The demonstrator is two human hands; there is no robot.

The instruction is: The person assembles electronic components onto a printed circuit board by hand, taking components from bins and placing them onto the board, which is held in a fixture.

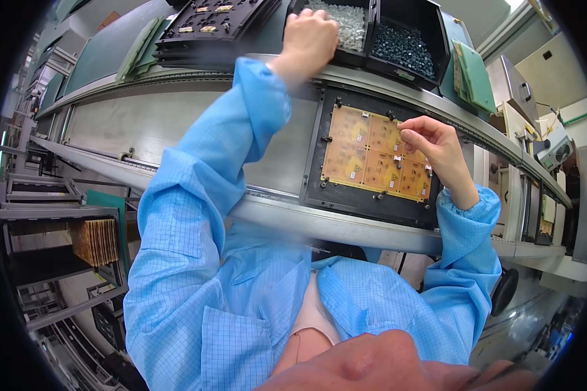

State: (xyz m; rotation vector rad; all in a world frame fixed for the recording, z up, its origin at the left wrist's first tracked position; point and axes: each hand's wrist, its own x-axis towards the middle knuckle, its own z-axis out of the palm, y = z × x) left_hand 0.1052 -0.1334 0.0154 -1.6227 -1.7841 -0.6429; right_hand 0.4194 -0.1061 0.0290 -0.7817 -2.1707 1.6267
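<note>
I tell every place here from the yellow board [346, 163]. It lies flat in a black frame [316, 176], in front of the person, with small black clips [325, 138] around its edge. Its long side runs from left to right, and the right end tips a bit closer to the person. It looks split into little boxes by thin lines, and a few small white bits [397, 158] sit on it.

The right hand [441, 146] is much the nearer one. It comes in over the board's right end. Its thumb and first finger are pinched close together, just inside the far edge, right of the middle. I can't tell if they hold a tiny bit, or if they touch the board. From those fingertips, most of the board lies to the left and back toward the person. I think that side matters most.

The left hand [310, 40] is well apart from the board, past its far left corner, at the box of clear bits [347, 26]. Its fingers bend down and I can't see the tips, so I can't tell if they are wide, narrow or holding something.

The box of dark blue bits [403, 53] sits beyond the board's right half.
</note>
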